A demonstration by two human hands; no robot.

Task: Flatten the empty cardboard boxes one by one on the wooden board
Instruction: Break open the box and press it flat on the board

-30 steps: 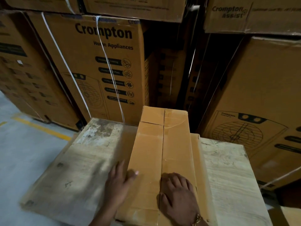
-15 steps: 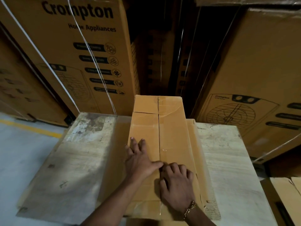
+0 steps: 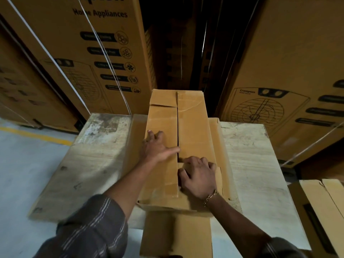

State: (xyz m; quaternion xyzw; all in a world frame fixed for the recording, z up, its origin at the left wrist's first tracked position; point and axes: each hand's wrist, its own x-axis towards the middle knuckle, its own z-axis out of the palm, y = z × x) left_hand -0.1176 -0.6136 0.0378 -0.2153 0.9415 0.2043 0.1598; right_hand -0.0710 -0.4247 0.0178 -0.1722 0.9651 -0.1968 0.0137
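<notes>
A long plain cardboard box (image 3: 193, 125) lies lengthwise on the wooden board (image 3: 251, 157), its top flaps meeting in a centre seam that has split into a dark gap. My left hand (image 3: 158, 146) lies flat on the left flap, thumb stretched to the seam. My right hand (image 3: 198, 175) presses on the near part of the right flap, fingers curled at the gap's edge. The right flap's near piece sits lower than the left flap. A bracelet is on my right wrist.
Tall strapped Crompton cartons (image 3: 89, 53) stand close behind the board, another (image 3: 290, 71) at the right, with a dark gap between them. A further cardboard box (image 3: 176, 235) sits at the board's near edge, and an open box (image 3: 323, 207) at the right. Grey floor with a yellow line (image 3: 35, 135) lies left.
My left hand has slid from the box's left side onto the top flap and forward. The centre seam has opened into a gap. The camera has tilted downward.
</notes>
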